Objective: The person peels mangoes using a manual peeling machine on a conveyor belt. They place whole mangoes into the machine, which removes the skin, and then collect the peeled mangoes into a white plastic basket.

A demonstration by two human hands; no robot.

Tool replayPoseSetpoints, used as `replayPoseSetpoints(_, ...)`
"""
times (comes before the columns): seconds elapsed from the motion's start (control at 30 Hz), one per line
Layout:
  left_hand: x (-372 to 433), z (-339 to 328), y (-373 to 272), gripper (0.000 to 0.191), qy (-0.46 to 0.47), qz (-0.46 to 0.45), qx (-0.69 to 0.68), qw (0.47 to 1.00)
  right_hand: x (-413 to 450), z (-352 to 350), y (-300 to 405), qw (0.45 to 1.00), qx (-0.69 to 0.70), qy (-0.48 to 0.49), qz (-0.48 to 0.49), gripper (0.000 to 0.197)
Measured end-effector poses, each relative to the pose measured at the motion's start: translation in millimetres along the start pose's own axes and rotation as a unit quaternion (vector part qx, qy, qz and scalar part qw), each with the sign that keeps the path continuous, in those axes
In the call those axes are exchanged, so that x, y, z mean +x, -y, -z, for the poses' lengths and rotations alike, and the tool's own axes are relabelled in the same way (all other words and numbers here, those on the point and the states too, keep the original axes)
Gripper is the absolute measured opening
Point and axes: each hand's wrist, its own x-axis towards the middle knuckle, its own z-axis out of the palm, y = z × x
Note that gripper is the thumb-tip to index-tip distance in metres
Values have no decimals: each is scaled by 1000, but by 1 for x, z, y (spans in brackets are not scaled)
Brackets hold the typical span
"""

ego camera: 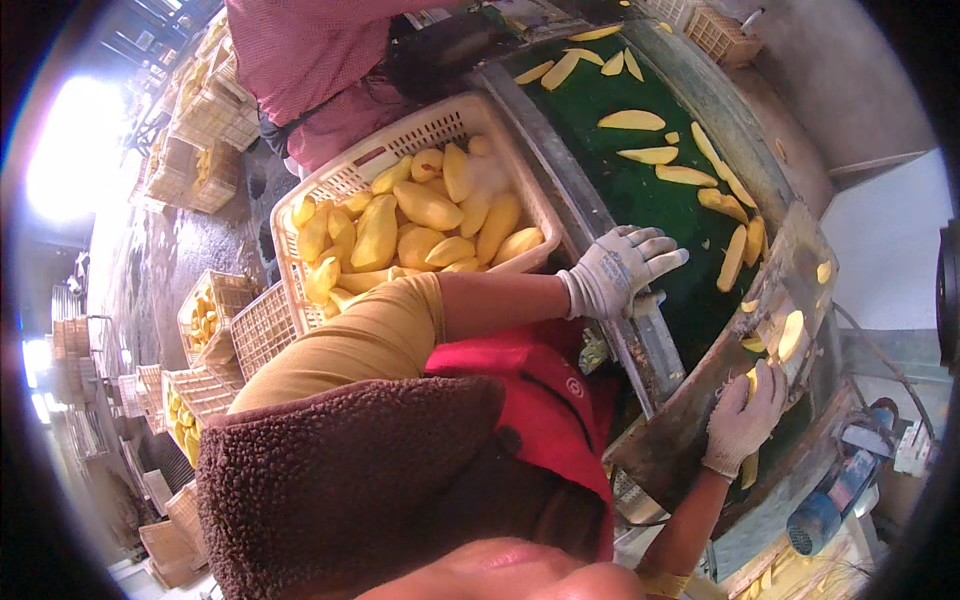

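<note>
My left hand, in a whitish knit glove, rests palm down at the metal rail beside the green conveyor belt. Its fingers reach over the belt and hold nothing. Lower right, my right hand, gloved too, is over the worn metal plate at the belt's end, with a yellow mango slice between thumb and fingers. Another cut slice lies just beyond the fingertips. Several slices are scattered along the belt. Peeled mangoes fill a plastic crate behind my left hand.
A person in a reddish top stands beyond the crate. Crates of yellow fruit stand on the wet floor at left. A blue electric motor sits at lower right, near a hanging cable. A metal side wall borders the belt.
</note>
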Motion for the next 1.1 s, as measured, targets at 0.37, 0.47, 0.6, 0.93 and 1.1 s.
replayPoseSetpoints(0.37, 3, 5, -2, 66, 45, -20, 17, 999, 67, -17, -25, 997, -53, -55, 1, 55)
replayPoseSetpoints(0.47, 5, 11, -3, 66, 6, 42, -49, 998, 66, -13, -15, 990, -103, -99, 6, 57)
replayPoseSetpoints(0.6, 7, 7, -6, 66, -3, 31, 9, 999, 91, -16, -13, 995, -84, -30, -44, 49)
replayPoseSetpoints(0.93, -38, 27, 14, 69, 2, 27, -129, 991, 29, -4, -17, 996, -8, -8, 94, 28)
replayPoseSetpoints(1.1, -120, 60, 48, 56, -8, 215, -212, 953, -54, 55, -89, 998, 18, 16, -49, 31)
